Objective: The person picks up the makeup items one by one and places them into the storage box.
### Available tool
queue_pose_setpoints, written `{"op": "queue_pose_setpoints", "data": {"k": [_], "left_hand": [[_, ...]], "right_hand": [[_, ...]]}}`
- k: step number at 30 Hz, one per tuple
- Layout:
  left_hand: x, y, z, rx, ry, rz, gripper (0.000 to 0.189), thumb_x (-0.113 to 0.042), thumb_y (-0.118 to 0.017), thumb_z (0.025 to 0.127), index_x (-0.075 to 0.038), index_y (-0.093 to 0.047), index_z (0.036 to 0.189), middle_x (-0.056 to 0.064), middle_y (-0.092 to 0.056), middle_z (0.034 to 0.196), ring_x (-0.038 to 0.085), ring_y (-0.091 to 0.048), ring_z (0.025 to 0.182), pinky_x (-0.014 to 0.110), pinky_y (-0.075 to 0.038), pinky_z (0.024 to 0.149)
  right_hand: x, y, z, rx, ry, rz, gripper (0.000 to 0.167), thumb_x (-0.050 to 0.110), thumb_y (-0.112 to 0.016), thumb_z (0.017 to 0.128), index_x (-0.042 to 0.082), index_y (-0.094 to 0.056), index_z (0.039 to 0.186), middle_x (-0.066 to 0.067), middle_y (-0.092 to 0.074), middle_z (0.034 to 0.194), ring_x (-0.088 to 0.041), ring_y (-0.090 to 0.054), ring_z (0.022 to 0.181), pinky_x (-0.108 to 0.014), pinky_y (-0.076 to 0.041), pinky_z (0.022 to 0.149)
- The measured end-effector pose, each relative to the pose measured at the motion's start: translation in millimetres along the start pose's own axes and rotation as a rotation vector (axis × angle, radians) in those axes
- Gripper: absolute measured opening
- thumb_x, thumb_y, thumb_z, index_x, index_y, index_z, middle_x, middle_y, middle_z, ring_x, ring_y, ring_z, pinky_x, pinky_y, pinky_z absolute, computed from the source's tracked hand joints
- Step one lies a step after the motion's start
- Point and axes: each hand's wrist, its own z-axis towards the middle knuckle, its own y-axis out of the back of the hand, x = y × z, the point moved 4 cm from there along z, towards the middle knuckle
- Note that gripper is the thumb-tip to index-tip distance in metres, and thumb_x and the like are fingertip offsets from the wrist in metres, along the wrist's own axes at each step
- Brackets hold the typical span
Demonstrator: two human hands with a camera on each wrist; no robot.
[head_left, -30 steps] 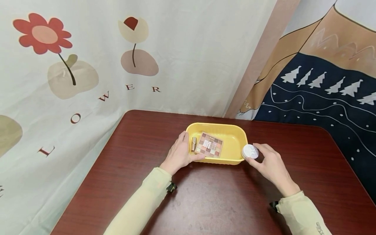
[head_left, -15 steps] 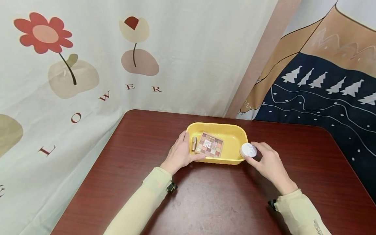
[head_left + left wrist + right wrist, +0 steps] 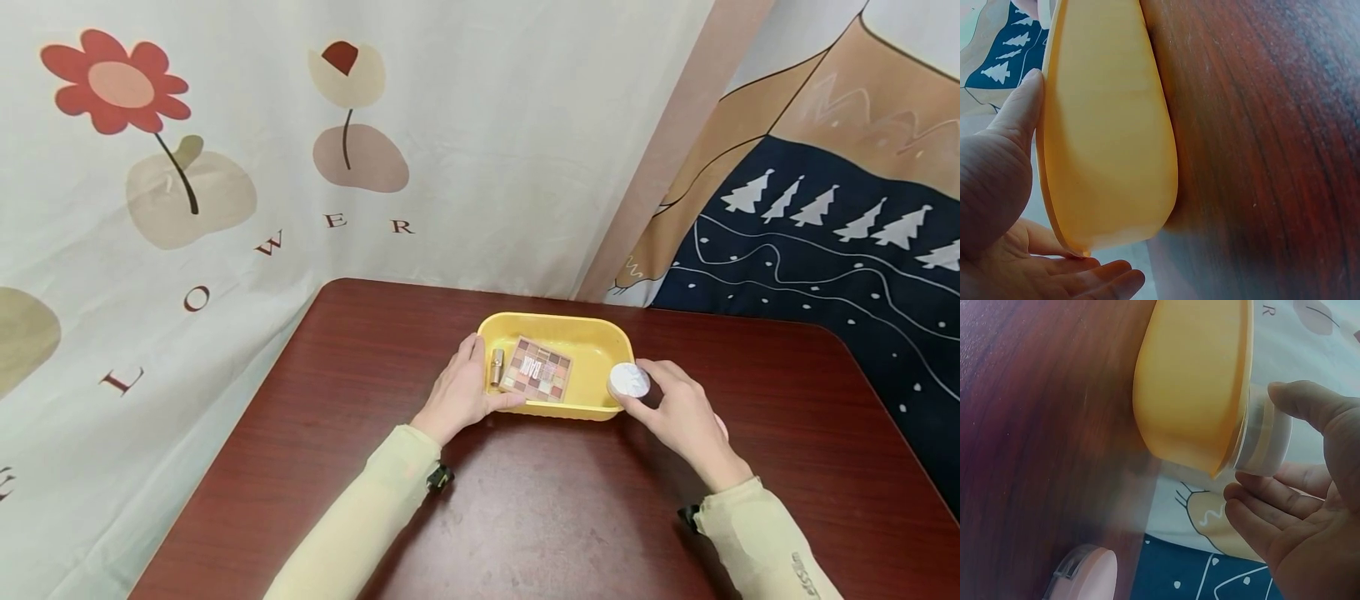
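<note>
A yellow plastic tub (image 3: 588, 354) on the table holds a gold lipstick tube (image 3: 497, 368) at its left end and an eyeshadow palette (image 3: 536, 369) beside it. My left hand (image 3: 459, 393) rests at the tub's left front corner. In the left wrist view its thumb lies straight along the rim, with the fingers extended at the end wall. My right hand (image 3: 686, 412) pinches a round jar (image 3: 628, 381) between thumb and fingers, over the tub's right rim. The right wrist view shows the jar's white lid and clear lower part (image 3: 1254, 428) tilted beside the rim.
A pink compact (image 3: 1094, 575) with a clear edge lies on the table near the right hand, mostly hidden behind that hand in the head view. The dark red wooden table (image 3: 525, 508) backs onto a printed flower curtain (image 3: 487, 167) and a dark tree-patterned cloth (image 3: 810, 242).
My right hand has moved a little left, carrying the jar from beside the tub's right rim to over it. My left hand and the tub have stayed put.
</note>
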Motion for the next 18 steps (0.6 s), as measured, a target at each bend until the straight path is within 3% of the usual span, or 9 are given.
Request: {"op": "queue_pose_setpoints", "data": {"k": [8, 18], "left_hand": [[-0.4, 0.4, -0.7, -0.001, -0.002, 0.007, 0.122, -0.056, -0.09, 0.074, 0.004, -0.028, 0.159, 0.019, -0.029, 0.165, 0.039, -0.044, 0.143, 0.048, -0.04, 0.116], [-0.2, -0.4, 0.4, 0.006, 0.002, 0.009, 0.122, -0.055, -0.09, 0.074, 0.005, -0.027, 0.159, 0.02, -0.029, 0.165, 0.039, -0.045, 0.142, 0.048, -0.04, 0.116]], "right_hand": [[0.0, -5.8, 1.7, -0.05, 0.066, 0.013, 0.058, 0.022, -0.086, 0.084, -0.006, -0.064, 0.131, -0.023, -0.066, 0.119, -0.04, -0.064, 0.109, -0.059, -0.054, 0.094], [3.0, -9.5, 3.2, -0.039, 0.061, 0.018, 0.059, 0.022, -0.085, 0.085, -0.007, -0.063, 0.132, -0.023, -0.065, 0.119, -0.04, -0.064, 0.108, -0.059, -0.054, 0.093]]}}
